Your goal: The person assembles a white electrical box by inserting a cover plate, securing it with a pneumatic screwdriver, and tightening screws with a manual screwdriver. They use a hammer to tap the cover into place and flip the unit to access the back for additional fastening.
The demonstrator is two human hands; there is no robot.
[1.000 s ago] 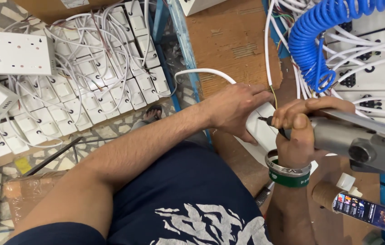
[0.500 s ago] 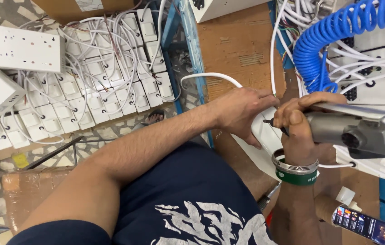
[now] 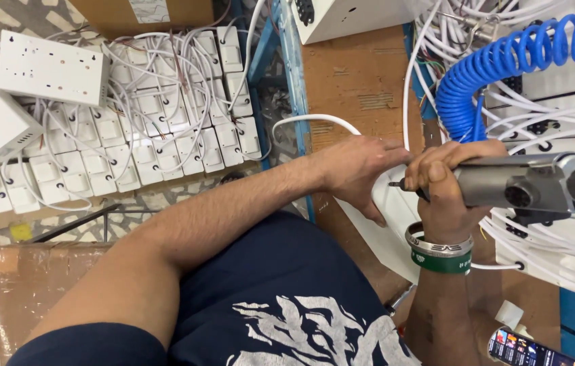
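Both hands work together: right hand (image 3: 447,183) grips screwdriver (image 3: 518,186), left hand (image 3: 362,169) presses white box (image 3: 386,230).

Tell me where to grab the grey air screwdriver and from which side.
Grip the grey air screwdriver around its cylindrical barrel, just behind the bit end, as the right hand does. It lies level with the bit toward the left hand and the blue coiled hose on the far end, so come from the near side, clear of the hose.
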